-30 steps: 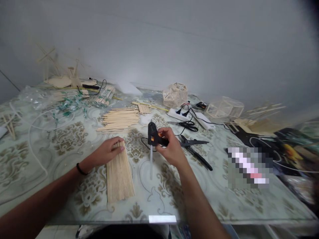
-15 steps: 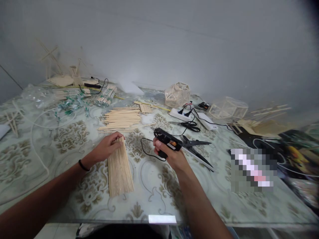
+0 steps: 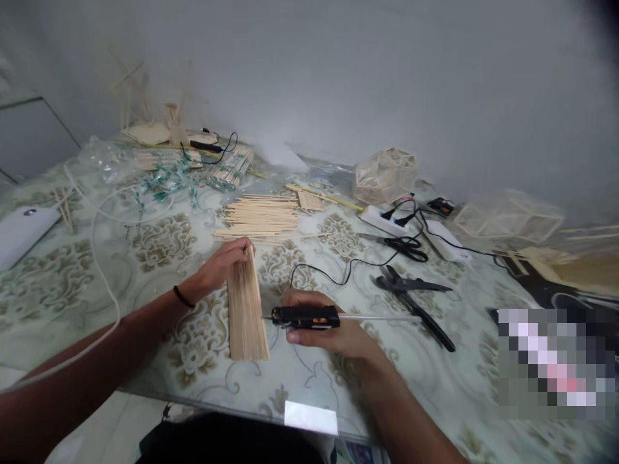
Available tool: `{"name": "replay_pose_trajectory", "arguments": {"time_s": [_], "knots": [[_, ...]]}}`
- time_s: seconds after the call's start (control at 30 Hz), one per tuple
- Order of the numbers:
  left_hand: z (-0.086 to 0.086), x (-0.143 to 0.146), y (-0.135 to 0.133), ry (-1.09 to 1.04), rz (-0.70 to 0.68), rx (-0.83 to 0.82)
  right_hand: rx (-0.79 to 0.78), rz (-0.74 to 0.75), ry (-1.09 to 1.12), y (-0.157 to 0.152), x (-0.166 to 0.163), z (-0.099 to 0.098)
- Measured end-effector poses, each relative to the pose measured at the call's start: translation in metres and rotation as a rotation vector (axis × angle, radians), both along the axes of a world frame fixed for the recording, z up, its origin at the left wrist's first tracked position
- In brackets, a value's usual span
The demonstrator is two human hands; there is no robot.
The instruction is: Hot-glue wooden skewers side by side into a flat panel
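My left hand (image 3: 227, 263) grips the far end of a flat panel of thin wooden sticks (image 3: 245, 316), which lies lengthwise toward me and looks tilted, its right edge raised. In my right hand (image 3: 319, 325) is a black glue gun (image 3: 307, 317) with a clear glue stick (image 3: 377, 316) poking out of its back. The nozzle points left, at or very near the panel's right edge; whether it touches I cannot tell. Just beyond the panel lies a pile of loose wooden sticks (image 3: 264, 216).
Right of my right hand lie black-handled cutters (image 3: 418, 303) and black scissors (image 3: 403, 246). Behind them is a white power strip (image 3: 387, 220) with cords. Geometric stick frames (image 3: 387, 174) stand by the wall. Bundled sticks (image 3: 232, 169) and a white cable (image 3: 104, 277) are at left.
My right hand has brought the glue gun left and nearer to me, up to the panel's right edge. The panel has tipped in my left hand. The view has shifted.
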State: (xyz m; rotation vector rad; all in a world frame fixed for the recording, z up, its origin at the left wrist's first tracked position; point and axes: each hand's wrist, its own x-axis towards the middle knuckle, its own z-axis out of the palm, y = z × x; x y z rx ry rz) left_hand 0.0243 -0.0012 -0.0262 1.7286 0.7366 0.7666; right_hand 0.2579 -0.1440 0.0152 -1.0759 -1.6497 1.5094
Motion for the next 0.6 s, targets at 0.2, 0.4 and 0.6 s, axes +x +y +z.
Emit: {"name": "replay_pose_trajectory", "arguments": {"time_s": [0.2,0.4,0.6], "knots": [[-0.002,0.002,-0.003,-0.071,0.034,0.004,-0.084,0.127,0.036,-0.002,-0.001,-0.003],[0.005,0.003,-0.003,-0.127,0.050,-0.005,-0.191,0.212,0.024,-0.002,0.001,-0.002],[0.009,0.005,-0.005,-0.150,0.053,-0.019,-0.254,0.263,0.027,-0.002,0.003,-0.005]]}}
